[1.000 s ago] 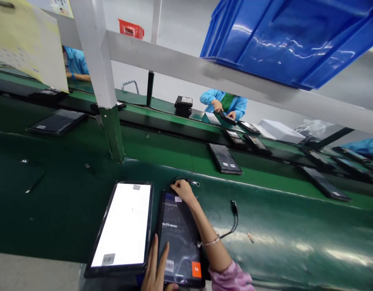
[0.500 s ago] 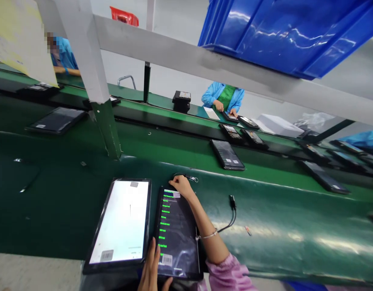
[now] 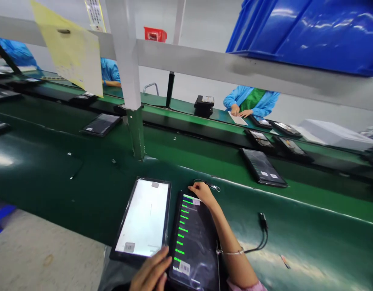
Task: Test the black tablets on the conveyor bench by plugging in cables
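Note:
Two tablets lie side by side at the bench's near edge. The left tablet (image 3: 144, 218) shows a white screen with a short dark line. On the dark tablet (image 3: 194, 242) is a list in green letters, and a barcode label sits near its bottom. My left hand (image 3: 151, 268) has its fingers stretched out at the white-screen tablet's lower right corner, close to the dark tablet's left edge. My right hand (image 3: 203, 194) is closed in a pinch at the dark tablet's top edge; what its fingertips hold is hidden. Just behind it lies a small metal piece with a ring (image 3: 215, 188).
A black cable plug (image 3: 262, 220) and a small orange-and-white piece (image 3: 285, 261) lie to the right. Another tablet (image 3: 262, 167) rests on the green line beyond. A post (image 3: 133, 121) rises at centre-left; a blue bin (image 3: 307, 34) sits overhead. A co-worker (image 3: 251, 103) works opposite.
The view has turned left, so things appear farther right. My left hand has moved off the dark tablet's lower part to the white-screen tablet's corner. My right hand stays pinched at the top edge.

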### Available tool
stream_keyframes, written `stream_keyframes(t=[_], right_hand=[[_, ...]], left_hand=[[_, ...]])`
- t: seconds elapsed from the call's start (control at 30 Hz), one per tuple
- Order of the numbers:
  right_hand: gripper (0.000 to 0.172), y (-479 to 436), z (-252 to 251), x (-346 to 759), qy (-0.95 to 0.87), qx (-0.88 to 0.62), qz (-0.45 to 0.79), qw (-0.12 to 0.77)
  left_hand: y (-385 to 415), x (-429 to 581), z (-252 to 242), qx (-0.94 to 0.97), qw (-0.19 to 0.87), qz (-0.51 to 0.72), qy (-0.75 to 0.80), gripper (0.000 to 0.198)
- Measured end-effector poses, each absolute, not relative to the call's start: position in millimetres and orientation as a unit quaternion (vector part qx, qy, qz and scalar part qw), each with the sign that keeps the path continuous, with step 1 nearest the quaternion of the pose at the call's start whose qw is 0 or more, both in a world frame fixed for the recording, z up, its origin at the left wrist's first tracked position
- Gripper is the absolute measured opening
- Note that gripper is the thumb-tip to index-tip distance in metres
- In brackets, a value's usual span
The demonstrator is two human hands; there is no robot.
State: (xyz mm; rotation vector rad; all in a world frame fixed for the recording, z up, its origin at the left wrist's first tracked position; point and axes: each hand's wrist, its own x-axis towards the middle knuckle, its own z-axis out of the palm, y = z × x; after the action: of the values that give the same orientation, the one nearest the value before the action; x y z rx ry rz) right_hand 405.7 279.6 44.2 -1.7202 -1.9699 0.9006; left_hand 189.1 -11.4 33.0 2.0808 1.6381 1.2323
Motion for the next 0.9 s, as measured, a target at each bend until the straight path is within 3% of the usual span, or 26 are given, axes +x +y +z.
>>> stream_keyframes(t=[0.1, 0.23, 0.37, 0.67, 0.9], right_hand=[[0.032, 280.6, 43.5, 407.2, -0.706, -0.596, 0.331, 0.190], [0.034, 280.6, 44.9, 408.3, -0.714, -0.573, 0.353, 0.193], [0.034, 281.3, 44.6, 408.3, -0.714, -0.567, 0.360, 0.199], [0.035, 283.1, 41.5, 410.3, -0.714, -0.573, 0.359, 0.182], [0.051, 270.8, 62.6, 421.9, -0.694, -0.632, 0.314, 0.145]], left_hand=[[48.1, 129.6, 62.5, 0.661, 0.176, 0.403, 0.607, 0.036], [147.6, 62.5, 73.4, 0.535, 0.292, 0.426, 0.669, 0.061], [203.7, 43.4, 59.2, 0.495, 0.358, 0.447, 0.653, 0.054], [216.5, 47.3, 32.5, 0.476, 0.366, 0.489, 0.633, 0.031], [211.5, 42.6, 38.2, 0.466, 0.404, 0.497, 0.611, 0.039]])
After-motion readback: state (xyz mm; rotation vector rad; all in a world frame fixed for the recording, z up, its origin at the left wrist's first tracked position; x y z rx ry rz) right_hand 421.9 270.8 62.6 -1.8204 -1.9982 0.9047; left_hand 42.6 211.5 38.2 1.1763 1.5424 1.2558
